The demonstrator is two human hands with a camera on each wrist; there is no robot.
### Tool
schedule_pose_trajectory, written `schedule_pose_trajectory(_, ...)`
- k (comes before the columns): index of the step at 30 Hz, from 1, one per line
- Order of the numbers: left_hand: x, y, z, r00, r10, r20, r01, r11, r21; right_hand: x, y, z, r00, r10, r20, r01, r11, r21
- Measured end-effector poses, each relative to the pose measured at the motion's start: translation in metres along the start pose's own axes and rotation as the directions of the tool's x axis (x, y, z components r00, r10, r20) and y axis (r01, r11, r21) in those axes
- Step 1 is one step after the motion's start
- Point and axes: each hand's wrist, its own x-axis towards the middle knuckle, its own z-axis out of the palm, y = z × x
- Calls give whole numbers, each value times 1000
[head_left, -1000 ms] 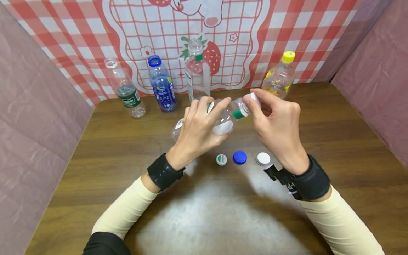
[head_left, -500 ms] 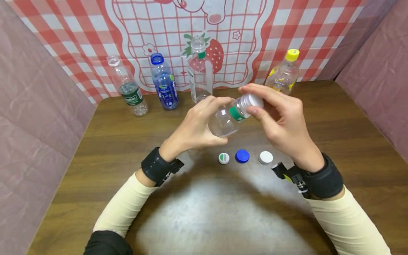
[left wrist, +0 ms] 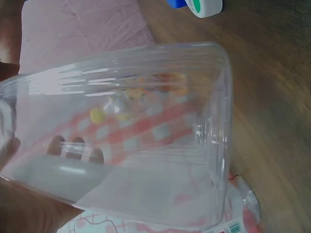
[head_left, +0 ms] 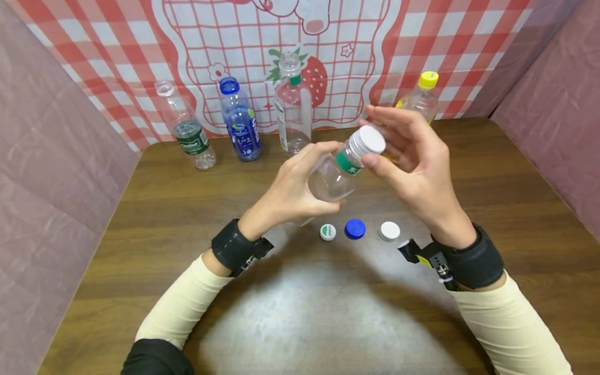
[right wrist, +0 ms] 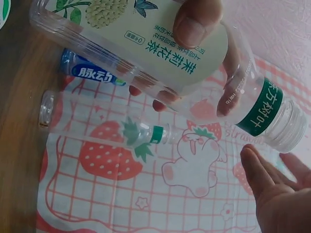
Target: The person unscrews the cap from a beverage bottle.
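My left hand (head_left: 300, 182) grips a clear plastic bottle (head_left: 330, 179) with a green neck band. In the head view the bottle tilts, its neck pointing up to the right. A white cap (head_left: 372, 139) sits at its mouth. The right wrist view shows the bottle's pale label (right wrist: 160, 53) under the left thumb. My right hand (head_left: 414, 156) is beside the cap, fingers extended and spread, thumb tip right at the cap's lower edge. On the table below lie a white-and-green cap (head_left: 328, 232), a blue cap (head_left: 355, 228) and another white cap (head_left: 389, 230).
Along the back of the wooden table (head_left: 164, 312) stand an uncapped green-labelled bottle (head_left: 192, 138), an uncapped blue bottle (head_left: 241, 125) and an uncapped clear bottle (head_left: 295, 114). A yellow-capped bottle (head_left: 419, 101) is behind my right hand. A checked cloth (head_left: 117, 62) hangs behind them.
My right hand pinched the white cap at first; its fingers have since spread away from it. The bottle has turned more upright, its capped end now facing the head camera.
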Motion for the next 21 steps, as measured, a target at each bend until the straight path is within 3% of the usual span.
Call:
schedule_pose_trajectory(4,-3,1,3,1000,3,-28,-1,998,67,2,5,-2,993,25,-118,-41,989,-139)
schedule_pose_trajectory(10,-3,2,7,998,41,-40,-32,978,206,3,8,1,967,45,-250,-123,945,-304)
schedule_pose_trajectory(15,-3,0,9,999,36,-33,-28,977,210,2,8,0,972,22,-235,-100,940,-325)
schedule_pose_trajectory(21,-3,-2,10,1000,6,-8,-4,989,149,2,5,-5,993,-5,-122,-29,961,-274)
